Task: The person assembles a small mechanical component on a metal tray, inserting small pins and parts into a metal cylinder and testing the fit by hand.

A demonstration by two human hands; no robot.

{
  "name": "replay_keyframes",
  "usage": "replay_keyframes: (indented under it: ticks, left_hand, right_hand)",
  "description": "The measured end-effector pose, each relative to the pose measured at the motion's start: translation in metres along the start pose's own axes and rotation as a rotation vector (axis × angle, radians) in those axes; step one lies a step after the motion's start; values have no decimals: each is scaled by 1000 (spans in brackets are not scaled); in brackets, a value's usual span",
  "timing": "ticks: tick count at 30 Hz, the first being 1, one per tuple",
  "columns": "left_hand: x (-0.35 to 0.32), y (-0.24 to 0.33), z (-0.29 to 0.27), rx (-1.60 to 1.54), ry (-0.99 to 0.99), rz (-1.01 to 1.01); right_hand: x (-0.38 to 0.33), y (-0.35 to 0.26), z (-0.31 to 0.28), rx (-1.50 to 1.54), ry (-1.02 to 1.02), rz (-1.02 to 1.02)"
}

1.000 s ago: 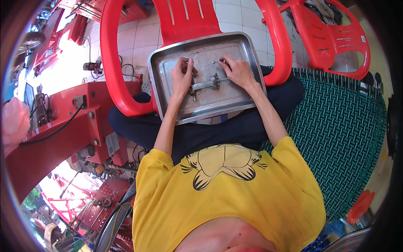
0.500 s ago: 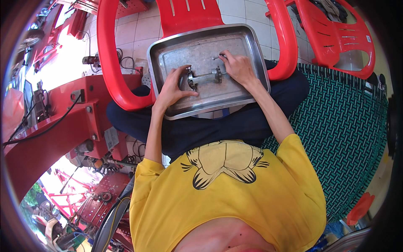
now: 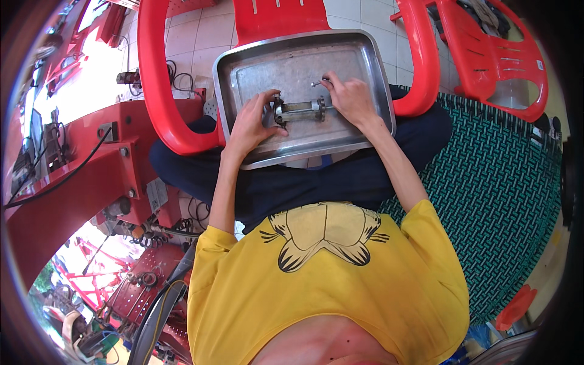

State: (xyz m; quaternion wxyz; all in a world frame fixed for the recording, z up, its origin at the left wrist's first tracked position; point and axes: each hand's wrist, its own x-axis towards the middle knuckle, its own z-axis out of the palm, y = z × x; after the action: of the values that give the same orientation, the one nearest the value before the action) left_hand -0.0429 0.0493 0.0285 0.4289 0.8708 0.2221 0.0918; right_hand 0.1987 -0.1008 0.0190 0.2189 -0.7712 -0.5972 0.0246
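Note:
A spool-shaped metal part point(image 3: 300, 109), with a dark flange at each end and a slim bar between them, lies across the middle of a shallow steel tray point(image 3: 286, 163). My left hand point(image 3: 249, 126) grips its left flange, fingertips at the far edge and thumb at the near edge. Just beyond the right flange, my right hand point(image 3: 353, 102) pinches a small bolt point(image 3: 316, 83) whose end pokes out leftward from the fingers. The bolt is apart from the metal part. My fingers partly hide both things.
The tray spans my crossed legs point(image 3: 292, 188) and a red plastic chair point(image 3: 283, 18) in front. Another red chair point(image 3: 486, 58) stands far right, beside a green-black woven mat point(image 3: 493, 201). A red metal machine frame point(image 3: 91, 164) and cables are close on my left.
The metal part has turned slightly, so more of its middle shows. Both hands stay nearly in place, the left still at the flange and the right still with the bolt.

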Motion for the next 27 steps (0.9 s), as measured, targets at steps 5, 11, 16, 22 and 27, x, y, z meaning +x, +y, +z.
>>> replay_keyframes:
  ticks: [5, 11, 16, 22, 27]
  left_hand:
    - [-1, 0, 4, 1, 31, 6]
    - [-4, 0, 4, 103, 59, 31]
    - [-3, -4, 7, 97, 78, 28]
    - [1, 0, 6, -162, 30, -46]
    - [1, -1, 8, -237, 34, -13]
  right_hand:
    - [-9, -9, 3, 8, 11, 1]
    - [-6, -6, 14, 96, 22, 43]
    - [-8, -6, 10, 108, -12, 84]
    - [-5, -6, 10, 167, -34, 81]
    - [-6, -8, 9, 132, -109, 127]
